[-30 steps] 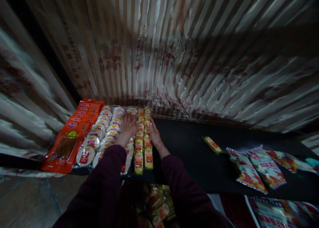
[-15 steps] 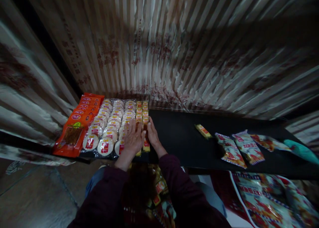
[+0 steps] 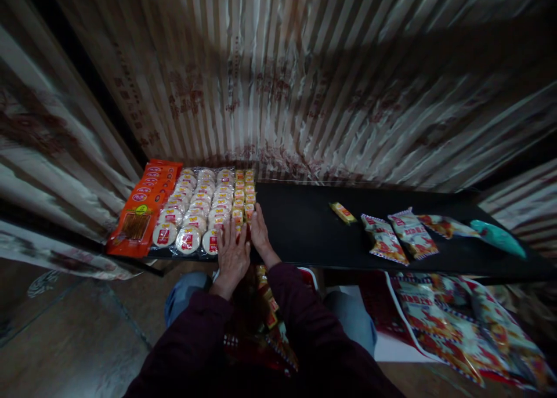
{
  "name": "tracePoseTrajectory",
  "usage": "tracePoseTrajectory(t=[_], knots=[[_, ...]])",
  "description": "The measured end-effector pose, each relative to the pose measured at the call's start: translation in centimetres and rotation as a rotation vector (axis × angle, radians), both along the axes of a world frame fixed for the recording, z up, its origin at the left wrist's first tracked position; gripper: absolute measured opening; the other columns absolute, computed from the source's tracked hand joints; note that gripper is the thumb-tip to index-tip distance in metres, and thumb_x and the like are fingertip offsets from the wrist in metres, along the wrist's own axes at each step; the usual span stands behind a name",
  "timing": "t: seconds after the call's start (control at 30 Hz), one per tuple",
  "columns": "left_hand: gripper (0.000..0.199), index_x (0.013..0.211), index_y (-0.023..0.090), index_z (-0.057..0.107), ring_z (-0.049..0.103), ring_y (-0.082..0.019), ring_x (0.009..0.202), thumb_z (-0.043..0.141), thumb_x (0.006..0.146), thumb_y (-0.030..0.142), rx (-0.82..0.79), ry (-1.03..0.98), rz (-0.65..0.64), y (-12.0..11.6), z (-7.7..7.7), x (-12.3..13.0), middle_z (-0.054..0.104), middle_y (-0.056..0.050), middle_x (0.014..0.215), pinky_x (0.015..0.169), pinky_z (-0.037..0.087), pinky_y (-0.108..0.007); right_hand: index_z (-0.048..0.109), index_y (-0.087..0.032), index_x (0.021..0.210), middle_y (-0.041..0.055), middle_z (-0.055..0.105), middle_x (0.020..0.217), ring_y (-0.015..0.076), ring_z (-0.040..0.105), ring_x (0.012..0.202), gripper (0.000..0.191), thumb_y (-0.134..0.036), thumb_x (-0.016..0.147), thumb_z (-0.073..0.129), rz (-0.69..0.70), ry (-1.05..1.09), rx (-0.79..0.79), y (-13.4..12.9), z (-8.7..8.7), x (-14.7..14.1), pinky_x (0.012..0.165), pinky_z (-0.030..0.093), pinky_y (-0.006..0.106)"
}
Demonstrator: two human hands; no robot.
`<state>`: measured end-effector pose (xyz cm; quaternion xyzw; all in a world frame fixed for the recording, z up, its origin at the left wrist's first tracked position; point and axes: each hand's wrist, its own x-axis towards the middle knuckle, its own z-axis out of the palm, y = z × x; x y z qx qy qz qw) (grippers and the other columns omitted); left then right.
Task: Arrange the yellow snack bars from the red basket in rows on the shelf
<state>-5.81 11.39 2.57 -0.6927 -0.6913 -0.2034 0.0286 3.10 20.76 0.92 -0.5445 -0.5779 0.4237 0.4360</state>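
Two narrow rows of small gold-wrapped snack packets (image 3: 239, 195) run from front to back on a black shelf (image 3: 296, 224). My left hand (image 3: 234, 256) lies with fingers stretched over the front end of these rows, hiding the nearest packets. Against their right side rests my right hand (image 3: 261, 235), its fingers straight and pointing away from me. Neither hand is closed around anything. Just left of the gold rows are three rows of round white crackers (image 3: 188, 239) in clear wrappers. Orange snack bags (image 3: 138, 209) overlap in a row at the far left.
One gold packet (image 3: 343, 213) lies apart on the right of the shelf. Beyond it are two white-and-red snack bags (image 3: 383, 238), another bag (image 3: 448, 226) and a teal item (image 3: 498, 237). Below stands a container of similar bags (image 3: 439, 317). A corrugated patterned sheet (image 3: 278, 84) backs the shelf.
My left hand has slid back toward me, uncovering more gold packets. My right hand stays along the rows' right side. The whole view has shifted slightly.
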Motion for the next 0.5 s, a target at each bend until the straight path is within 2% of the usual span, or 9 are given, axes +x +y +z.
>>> tracePoseTrajectory(t=[0.13, 0.27, 0.37, 0.43, 0.5], knots=[[0.054, 0.144, 0.021, 0.038, 0.011, -0.03, 0.146, 0.042, 0.091, 0.026, 0.036, -0.053, -0.005, 0.2, -0.6, -0.3, 0.023, -0.013, 0.156, 0.115, 0.015, -0.059, 0.033, -0.015, 0.146, 0.0089, 0.027, 0.156, 0.0206, 0.019, 0.146, 0.087, -0.075, 0.084, 0.021, -0.013, -0.001, 0.054, 0.2, 0.0, -0.3, 0.121, 0.011, 0.04], [0.05, 0.141, 0.014, 0.042, 0.008, -0.031, 0.146, 0.041, 0.091, 0.022, 0.131, -0.169, -0.019, -0.7, -0.5, -0.7, 0.025, -0.016, 0.155, 0.115, 0.018, -0.058, 0.038, -0.018, 0.143, 0.009, 0.035, 0.152, 0.0207, 0.027, 0.142, 0.072, -0.066, 0.09, 0.027, -0.154, 0.023, 0.172, -1.2, 0.1, 1.8, 0.119, 0.017, 0.043], [0.046, 0.134, 0.011, 0.049, 0.017, -0.028, 0.145, 0.04, 0.089, 0.016, 0.177, -0.271, -0.134, -3.0, -1.2, 0.0, 0.038, -0.016, 0.149, 0.115, 0.026, -0.052, 0.042, -0.016, 0.139, 0.0128, 0.044, 0.145, 0.0214, 0.04, 0.134, 0.063, -0.058, 0.093, 0.028, -0.278, 0.065, 0.203, -4.7, -0.5, 4.2, 0.115, 0.027, 0.044], [0.042, 0.125, 0.014, 0.057, 0.032, -0.024, 0.14, 0.039, 0.087, 0.011, 0.144, -0.33, -0.262, -5.2, -2.4, 1.1, 0.052, -0.013, 0.138, 0.113, 0.034, -0.045, 0.047, -0.016, 0.134, 0.0139, 0.052, 0.137, 0.0213, 0.049, 0.126, 0.057, -0.053, 0.095, 0.03, -0.341, 0.085, 0.214, -7.8, -1.4, 5.6, 0.11, 0.034, 0.044], [0.04, 0.116, 0.016, 0.063, 0.048, -0.021, 0.127, 0.039, 0.085, 0.009, 0.044, -0.367, -0.341, -7.4, -3.9, 2.4, 0.062, -0.011, 0.125, 0.108, 0.042, -0.04, 0.051, -0.017, 0.13, 0.0132, 0.058, 0.129, 0.0207, 0.055, 0.118, 0.05, -0.048, 0.096, 0.032, -0.328, 0.073, 0.21, -11.2, -2.4, 6.7, 0.105, 0.04, 0.042]])
